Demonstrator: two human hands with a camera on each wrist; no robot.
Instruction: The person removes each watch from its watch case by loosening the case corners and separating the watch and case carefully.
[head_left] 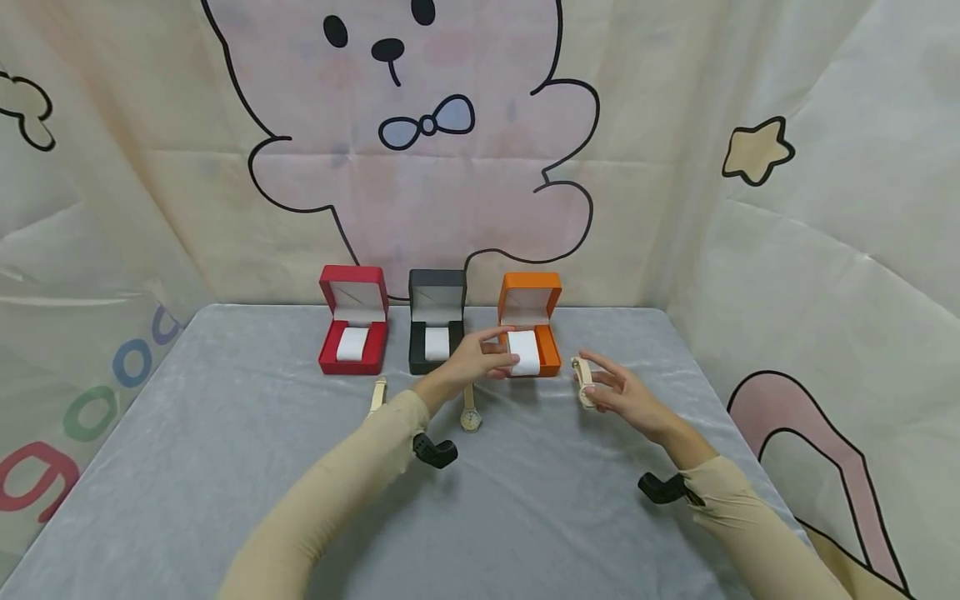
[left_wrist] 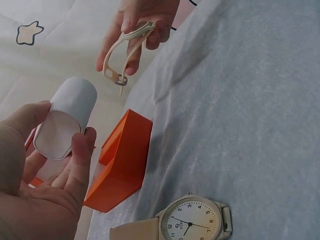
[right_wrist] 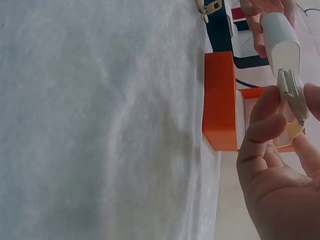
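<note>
Between its thumb and fingers my left hand (head_left: pixel 480 357) holds a white watch cushion (left_wrist: pixel 75 102), raised over the open orange watch box (head_left: pixel 550 350). To the right of that box, my right hand (head_left: pixel 622 392) grips a cream wristwatch (head_left: pixel 582 382) by its case; in the left wrist view its strap forms a buckled loop. The cushion and the watch are apart. Another beige watch (head_left: pixel 470 418) lies on the table below my left forearm, its round dial facing up. A further watch (head_left: pixel 378 394) is partly hidden behind the left sleeve.
An open red box (head_left: pixel 326 354) and an open black box (head_left: pixel 417 358) stand left of the orange one, each with a white cushion inside. Grey cloth covers the table (head_left: pixel 540 517). A printed curtain (head_left: pixel 645 208) hangs behind it.
</note>
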